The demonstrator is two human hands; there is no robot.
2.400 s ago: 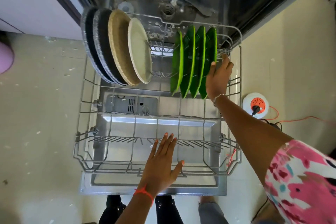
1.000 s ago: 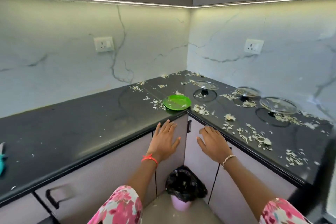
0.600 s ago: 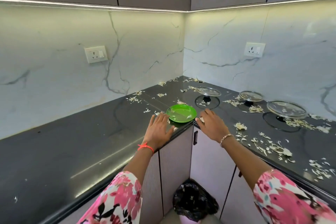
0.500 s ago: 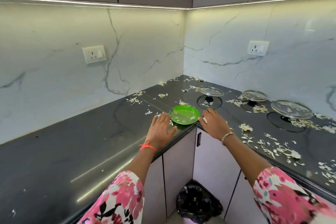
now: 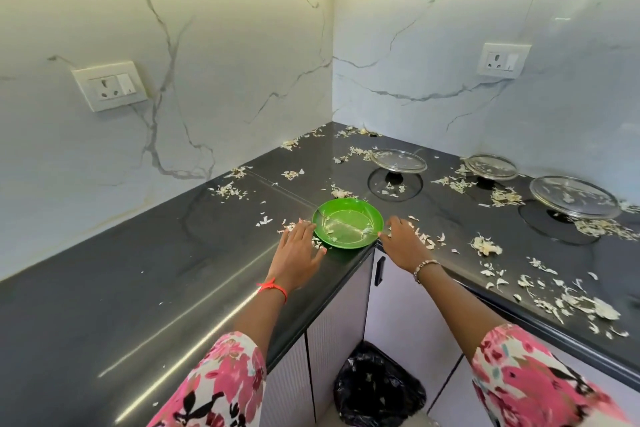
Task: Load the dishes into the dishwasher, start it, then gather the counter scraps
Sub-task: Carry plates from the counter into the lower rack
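plate (image 5: 348, 224): green, at inner corner edge of counter (image 5: 138, 270); position unchanged from 0.5 s ago.
left hand (image 5: 299, 250): palm down on counter, fingers straight, nothing held. fingertips now at plate's left rim; earlier short of it.
right hand (image 5: 403, 243): fingers loosely extended, nothing held. thumb tip now at plate's right rim; earlier just short.
scraps (image 5: 485, 246): scattered over counter, unchanged.
glass lids (image 5: 398, 161): three, right of plate.
bin bag (image 5: 377, 388): on floor below corner.
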